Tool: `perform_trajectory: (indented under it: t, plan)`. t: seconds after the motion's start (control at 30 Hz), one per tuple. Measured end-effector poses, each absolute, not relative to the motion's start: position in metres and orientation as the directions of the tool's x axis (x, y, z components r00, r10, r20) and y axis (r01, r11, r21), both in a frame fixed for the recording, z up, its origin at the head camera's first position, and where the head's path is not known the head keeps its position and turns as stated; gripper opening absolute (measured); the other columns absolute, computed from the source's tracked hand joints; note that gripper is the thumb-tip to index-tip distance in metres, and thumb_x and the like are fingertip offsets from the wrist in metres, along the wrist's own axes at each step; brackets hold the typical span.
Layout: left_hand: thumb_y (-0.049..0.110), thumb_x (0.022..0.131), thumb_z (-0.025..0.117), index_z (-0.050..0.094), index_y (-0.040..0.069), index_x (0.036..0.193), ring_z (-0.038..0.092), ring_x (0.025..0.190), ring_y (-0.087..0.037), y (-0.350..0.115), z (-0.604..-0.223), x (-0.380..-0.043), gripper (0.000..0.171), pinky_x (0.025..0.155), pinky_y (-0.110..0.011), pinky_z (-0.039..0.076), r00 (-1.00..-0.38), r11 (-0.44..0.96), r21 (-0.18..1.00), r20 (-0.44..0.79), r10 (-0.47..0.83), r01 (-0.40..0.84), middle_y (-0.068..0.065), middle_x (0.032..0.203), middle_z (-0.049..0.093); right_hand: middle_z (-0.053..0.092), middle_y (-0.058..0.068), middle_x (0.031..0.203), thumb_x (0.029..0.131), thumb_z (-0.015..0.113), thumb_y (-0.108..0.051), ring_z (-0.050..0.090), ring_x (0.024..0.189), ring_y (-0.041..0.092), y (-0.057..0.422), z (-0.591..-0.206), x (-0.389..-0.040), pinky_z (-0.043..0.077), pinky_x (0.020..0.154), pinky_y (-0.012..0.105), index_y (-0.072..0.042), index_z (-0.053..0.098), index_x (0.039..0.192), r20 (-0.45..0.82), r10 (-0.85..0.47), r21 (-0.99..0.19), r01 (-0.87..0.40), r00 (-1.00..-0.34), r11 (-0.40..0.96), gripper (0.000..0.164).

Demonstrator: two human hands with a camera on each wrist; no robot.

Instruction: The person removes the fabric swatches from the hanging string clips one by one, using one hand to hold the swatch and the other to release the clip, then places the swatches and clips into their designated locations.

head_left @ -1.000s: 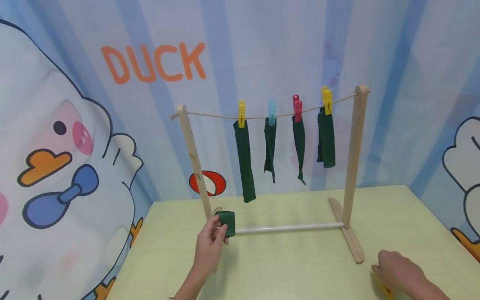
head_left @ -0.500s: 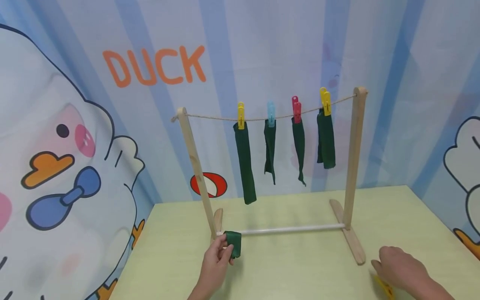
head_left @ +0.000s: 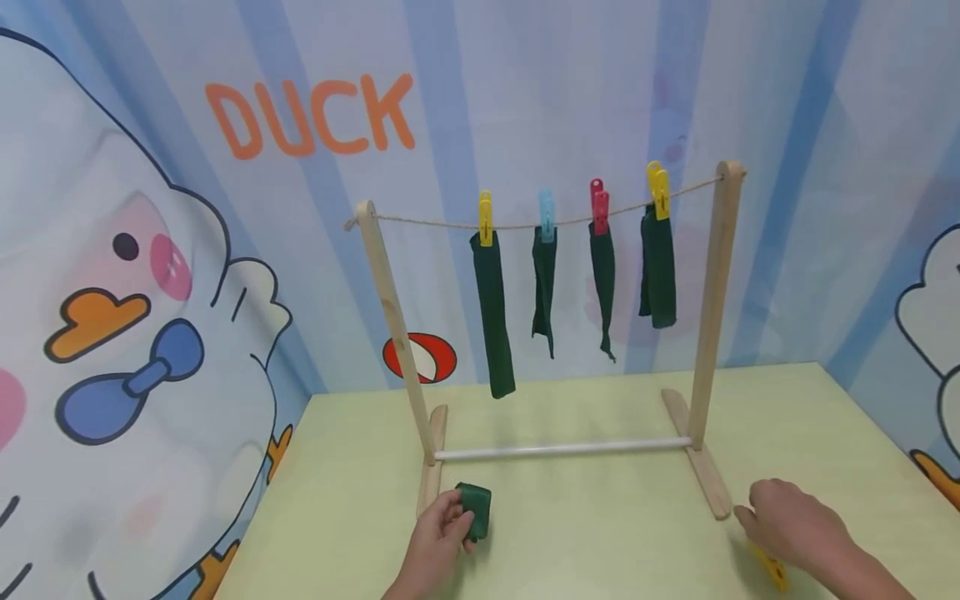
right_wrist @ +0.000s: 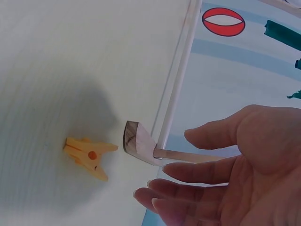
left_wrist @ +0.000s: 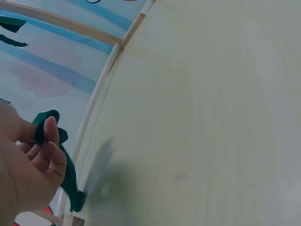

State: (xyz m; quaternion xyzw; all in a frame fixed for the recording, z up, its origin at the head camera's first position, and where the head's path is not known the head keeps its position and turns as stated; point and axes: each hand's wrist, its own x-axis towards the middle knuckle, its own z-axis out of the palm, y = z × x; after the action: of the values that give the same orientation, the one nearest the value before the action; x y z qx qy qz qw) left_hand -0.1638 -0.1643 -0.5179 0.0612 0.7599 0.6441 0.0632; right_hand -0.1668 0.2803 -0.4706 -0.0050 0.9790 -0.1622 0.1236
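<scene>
My left hand [head_left: 441, 537] pinches a folded dark green cloth [head_left: 477, 510] between thumb and fingers, low in front of the drying rack's left foot. In the left wrist view a strip of this cloth [left_wrist: 70, 183] hangs down past the fingers. My right hand [head_left: 798, 525] is above the table at the right, fingers loosely bent with nothing in them. Below it a yellow clothespin [right_wrist: 89, 154] lies on the table, apart from the fingertips; in the head view the hand partly covers it.
A wooden rack [head_left: 716, 308] with a white crossbar [head_left: 562, 449] stands on the pale table [head_left: 600, 517]. From its string [head_left: 442, 223] hang several dark green strips [head_left: 493, 317], clipped by yellow, blue and red clothespins [head_left: 600, 208]. A duck-printed curtain [head_left: 315, 250] is behind.
My left hand has come down and slightly right with the green cloth, away from the rack's crossbar. The right hand stays near the yellow clothespin, almost unmoved.
</scene>
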Motion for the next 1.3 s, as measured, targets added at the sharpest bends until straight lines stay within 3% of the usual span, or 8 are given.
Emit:
perform_trajectory:
  t: [0.13,0.33,0.57,0.67,0.9,1.03,1.13,1.3]
  plan:
    - [0.007,0.102,0.055,0.044,-0.015,0.136,0.061,0.069,-0.017,-0.164,-0.523,-0.159,0.041,0.06,-0.026,0.051,-0.981,0.169,0.984,-0.084,0.175,-0.054,-0.008,0.093,0.063,0.046,0.004,0.066,0.097,0.062,-0.019,0.045,0.054,0.015,0.279,-0.471,-0.167,0.037,0.052,0.032,-0.008,0.054,0.072,-0.236,-0.06,-0.32,0.019,-0.97,0.947,0.029]
    - [0.009,0.1,0.056,0.052,-0.008,0.115,0.062,0.062,-0.016,-0.167,-0.525,-0.154,0.023,0.06,-0.027,0.044,-0.967,0.235,0.957,-0.207,0.148,-0.169,-0.003,0.072,0.064,0.046,0.004,0.066,0.097,0.064,-0.021,0.044,0.053,0.014,0.277,-0.471,-0.168,0.036,0.05,0.03,-0.007,0.055,0.073,-0.238,-0.064,-0.335,0.021,-0.969,0.942,0.028]
    - [0.014,0.098,0.056,0.06,0.0,0.099,0.049,0.045,-0.006,-0.171,-0.53,-0.153,0.014,0.045,-0.019,0.033,-0.916,0.407,0.876,-0.356,0.184,-0.259,-0.003,0.06,0.062,0.047,0.004,0.068,0.097,0.064,-0.023,0.043,0.053,0.014,0.278,-0.47,-0.17,0.037,0.05,0.031,-0.006,0.059,0.076,-0.244,-0.08,-0.36,0.014,-0.967,0.933,0.028]
    - [0.013,0.097,0.058,0.063,0.002,0.088,0.048,0.044,-0.005,-0.171,-0.531,-0.152,0.015,0.044,-0.019,0.035,-0.908,0.49,0.839,-0.371,0.197,-0.236,0.002,0.056,0.054,0.049,0.003,0.069,0.097,0.064,-0.025,0.045,0.053,0.015,0.278,-0.47,-0.171,0.039,0.051,0.032,-0.003,0.062,0.08,-0.258,-0.085,-0.368,0.017,-0.962,0.93,0.027]
    - [0.016,0.095,0.059,0.062,0.007,0.066,0.052,0.05,-0.011,-0.175,-0.525,-0.149,0.031,0.054,-0.028,0.044,-0.903,0.656,0.742,-0.367,0.223,-0.14,0.001,0.054,0.057,0.049,0.003,0.068,0.096,0.066,-0.027,0.044,0.053,0.014,0.276,-0.47,-0.17,0.038,0.052,0.031,-0.004,0.062,0.08,-0.267,-0.091,-0.378,0.018,-0.959,0.926,0.029]
    - [0.017,0.091,0.065,0.052,0.014,0.053,0.038,0.043,-0.008,-0.18,-0.522,-0.147,0.04,0.047,-0.025,0.034,-0.912,0.737,0.673,-0.338,0.233,-0.061,0.008,0.046,0.042,0.048,0.003,0.066,0.096,0.067,-0.028,0.042,0.052,0.013,0.275,-0.47,-0.171,0.037,0.051,0.031,-0.005,0.061,0.078,-0.265,-0.095,-0.387,0.016,-0.96,0.922,0.029]
    - [0.019,0.086,0.07,0.048,0.017,0.05,0.033,0.044,-0.007,-0.183,-0.52,-0.146,0.042,0.045,-0.025,0.029,-0.921,0.774,0.632,-0.321,0.219,-0.036,0.011,0.046,0.036,0.052,0.004,0.07,0.095,0.067,-0.029,0.044,0.054,0.014,0.275,-0.471,-0.171,0.039,0.053,0.032,-0.002,0.064,0.084,-0.27,-0.102,-0.384,0.01,-0.957,0.923,0.03]
    - [0.023,0.081,0.077,0.055,0.015,0.052,0.04,0.047,-0.008,-0.188,-0.518,-0.146,0.037,0.046,-0.025,0.033,-0.933,0.798,0.602,-0.29,0.216,-0.002,0.01,0.049,0.043,0.059,0.004,0.078,0.094,0.069,-0.03,0.05,0.056,0.016,0.275,-0.473,-0.174,0.044,0.055,0.034,0.005,0.066,0.095,-0.279,-0.11,-0.375,0.003,-0.954,0.927,0.035]
